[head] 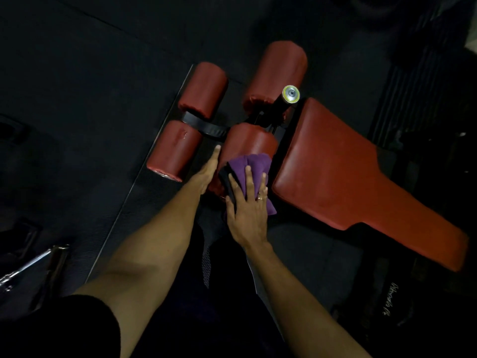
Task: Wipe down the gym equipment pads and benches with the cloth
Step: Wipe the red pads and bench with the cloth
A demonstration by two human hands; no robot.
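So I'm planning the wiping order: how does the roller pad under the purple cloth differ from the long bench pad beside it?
The roller pad is a short cylinder; the bench pad is a long flat slab, narrowing toward one end. The right hand presses the purple cloth on the roller pad and the left hand lies against its side; the bench pad is bare and untouched. Both are red upholstery.

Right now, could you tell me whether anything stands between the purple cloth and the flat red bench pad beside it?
Nothing visible does. The right hand presses the purple cloth on the near roller pad, and only a narrow dark gap separates that from the bench pad. The left hand touches the roller's other side.
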